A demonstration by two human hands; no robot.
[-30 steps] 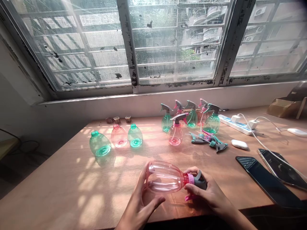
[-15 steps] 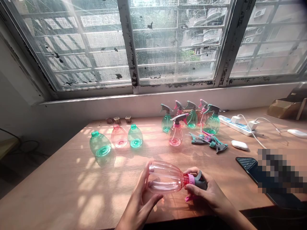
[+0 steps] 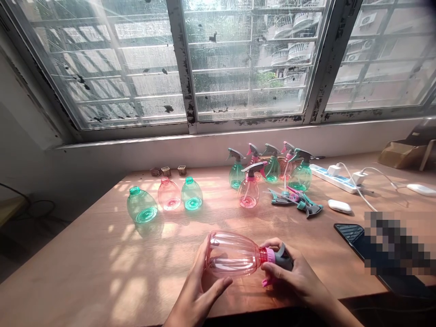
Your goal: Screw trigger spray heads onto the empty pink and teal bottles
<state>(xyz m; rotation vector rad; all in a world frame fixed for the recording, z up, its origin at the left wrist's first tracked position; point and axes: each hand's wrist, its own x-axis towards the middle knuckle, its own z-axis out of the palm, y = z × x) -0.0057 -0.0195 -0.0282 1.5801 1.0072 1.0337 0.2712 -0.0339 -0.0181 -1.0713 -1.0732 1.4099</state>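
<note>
A clear pink spray bottle [image 3: 233,253] lies sideways between my hands above the table's front part, its base to the left. My left hand [image 3: 200,277] cups the base end, thumb along the near side. At the neck, my right hand [image 3: 289,268] grips the grey and pink spray head [image 3: 282,258] by its pink collar. Beyond them stand a green bottle [image 3: 142,206], a pink bottle [image 3: 169,194] and another green bottle [image 3: 192,194], all without heads. Loose spray heads [image 3: 298,200] lie in a pile to the right.
Several bottles with spray heads fitted, such as a pink one [image 3: 249,190], stand at the back. A power strip [image 3: 335,178], a white case [image 3: 339,206] and a dark phone [image 3: 374,254] occupy the right side. Three small blocks [image 3: 165,171] sit near the wall.
The pink spray bottle's body has dipped very slightly at the base end. Both hands keep nearly the same hold, and the other things stay where they were.
</note>
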